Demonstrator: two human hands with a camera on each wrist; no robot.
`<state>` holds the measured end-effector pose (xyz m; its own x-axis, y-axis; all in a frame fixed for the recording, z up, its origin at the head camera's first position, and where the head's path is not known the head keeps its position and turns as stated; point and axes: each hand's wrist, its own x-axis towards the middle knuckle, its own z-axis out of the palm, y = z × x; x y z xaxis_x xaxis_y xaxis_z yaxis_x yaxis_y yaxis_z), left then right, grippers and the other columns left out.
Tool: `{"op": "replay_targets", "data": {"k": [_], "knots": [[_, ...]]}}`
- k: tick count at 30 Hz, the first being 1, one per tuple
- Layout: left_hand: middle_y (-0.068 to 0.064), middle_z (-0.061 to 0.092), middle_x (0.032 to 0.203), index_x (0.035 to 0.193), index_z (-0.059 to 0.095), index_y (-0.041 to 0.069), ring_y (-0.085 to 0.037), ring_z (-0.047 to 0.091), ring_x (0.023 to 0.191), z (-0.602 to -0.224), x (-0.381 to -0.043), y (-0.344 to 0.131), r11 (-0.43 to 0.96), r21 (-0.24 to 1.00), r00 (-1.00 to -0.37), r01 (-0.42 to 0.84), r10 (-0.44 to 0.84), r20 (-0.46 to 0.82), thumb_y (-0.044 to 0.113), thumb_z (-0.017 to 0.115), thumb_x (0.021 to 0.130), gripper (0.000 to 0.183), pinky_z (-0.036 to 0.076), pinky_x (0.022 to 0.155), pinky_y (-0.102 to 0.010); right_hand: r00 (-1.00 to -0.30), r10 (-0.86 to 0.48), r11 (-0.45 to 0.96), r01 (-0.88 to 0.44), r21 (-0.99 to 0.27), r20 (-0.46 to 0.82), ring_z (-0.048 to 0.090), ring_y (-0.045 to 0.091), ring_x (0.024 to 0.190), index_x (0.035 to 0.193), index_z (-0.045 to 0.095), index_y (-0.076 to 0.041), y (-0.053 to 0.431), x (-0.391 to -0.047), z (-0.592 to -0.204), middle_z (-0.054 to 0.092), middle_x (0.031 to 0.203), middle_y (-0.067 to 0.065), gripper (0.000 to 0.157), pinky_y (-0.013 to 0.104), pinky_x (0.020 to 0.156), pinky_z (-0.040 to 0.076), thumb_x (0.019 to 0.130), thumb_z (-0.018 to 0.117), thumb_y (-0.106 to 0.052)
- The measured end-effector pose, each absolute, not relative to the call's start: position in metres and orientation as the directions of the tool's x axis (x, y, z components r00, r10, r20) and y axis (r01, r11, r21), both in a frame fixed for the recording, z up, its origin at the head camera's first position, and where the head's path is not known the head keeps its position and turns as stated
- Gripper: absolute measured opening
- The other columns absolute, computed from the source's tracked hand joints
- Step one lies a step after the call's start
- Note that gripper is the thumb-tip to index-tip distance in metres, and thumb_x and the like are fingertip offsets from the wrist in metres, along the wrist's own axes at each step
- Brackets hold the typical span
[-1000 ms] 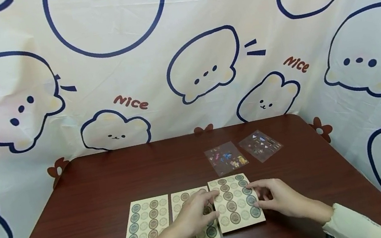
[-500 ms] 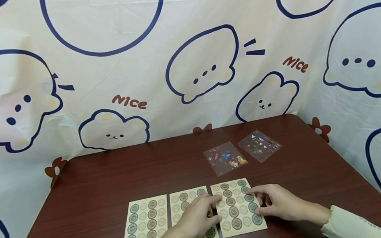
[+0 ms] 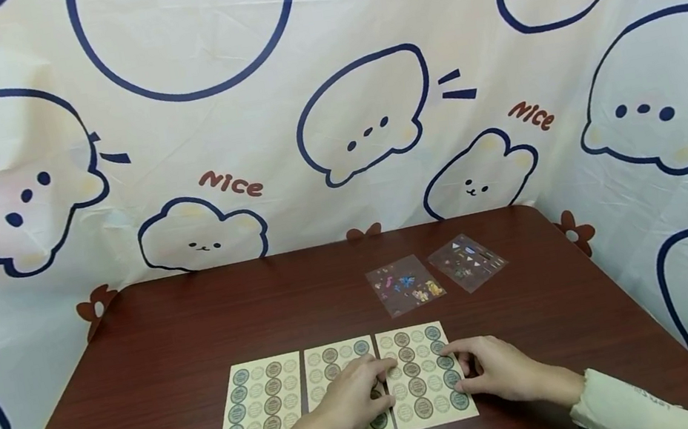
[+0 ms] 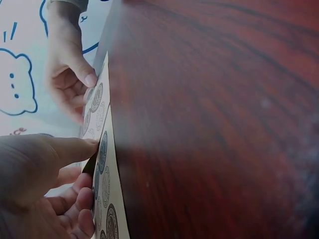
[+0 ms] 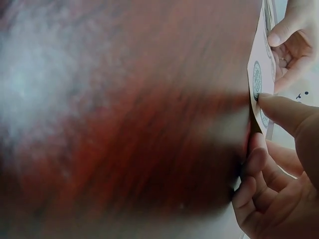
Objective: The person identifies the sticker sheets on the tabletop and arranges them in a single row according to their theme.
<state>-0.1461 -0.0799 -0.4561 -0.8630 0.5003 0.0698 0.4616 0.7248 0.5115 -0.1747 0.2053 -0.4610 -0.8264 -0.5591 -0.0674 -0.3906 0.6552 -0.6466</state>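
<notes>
Cream sticker sheet [image 3: 424, 376], brown and grey circles [image 3: 417, 386] in columns, rightmost of three

A clear sheet [image 3: 404, 287] with small colourful pictures [image 3: 434, 288] lies just beside a second clear sheet [image 3: 468, 264], turned at a different angle, toward the far right of a dark reddish-brown bench [image 3: 174, 376]. Behind and beside the bench we see a creased pale cloth [image 3: 277, 135] printed with navy-outlined cartoon animals [image 3: 476, 175], brown flowers [image 3: 575, 235] and, twice, the red-brown word "Nice" [image 3: 231, 184].
</notes>
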Motion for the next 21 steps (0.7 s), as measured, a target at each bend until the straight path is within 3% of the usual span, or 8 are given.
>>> {"op": "replay_targets", "data": {"k": [12, 21], "knots": [[0.002, 0.065, 0.103, 0.129, 0.069, 0.012, -0.004, 0.053, 0.084, -0.4546, -0.1458, -0.0791, 0.737, 0.451, -0.845, 0.504, 0.529, 0.081, 0.023, 0.08, 0.084, 0.048, 0.047, 0.071, -0.022, -0.792, -0.606, 0.63, -0.42, -0.654, -0.075, 0.043, -0.003, 0.059, 0.135, 0.062, -0.007, 0.2056, -0.1821, -0.4575, 0.054, 0.073, -0.008, 0.058, 0.017, 0.054, 0.036, 0.084, 0.083, -0.022], [0.004, 0.062, 0.096, 0.127, 0.07, 0.011, -0.002, 0.049, 0.081, -0.4543, -0.1478, -0.08, 0.715, 0.472, -0.835, 0.515, 0.544, 0.088, 0.02, 0.081, 0.082, 0.047, 0.046, 0.071, -0.02, -0.784, -0.617, 0.616, -0.422, -0.665, -0.073, 0.044, -0.003, 0.06, 0.138, 0.06, -0.007, 0.2064, -0.1831, -0.4592, 0.054, 0.072, -0.007, 0.06, 0.016, 0.056, 0.037, 0.084, 0.082, -0.022]]}}
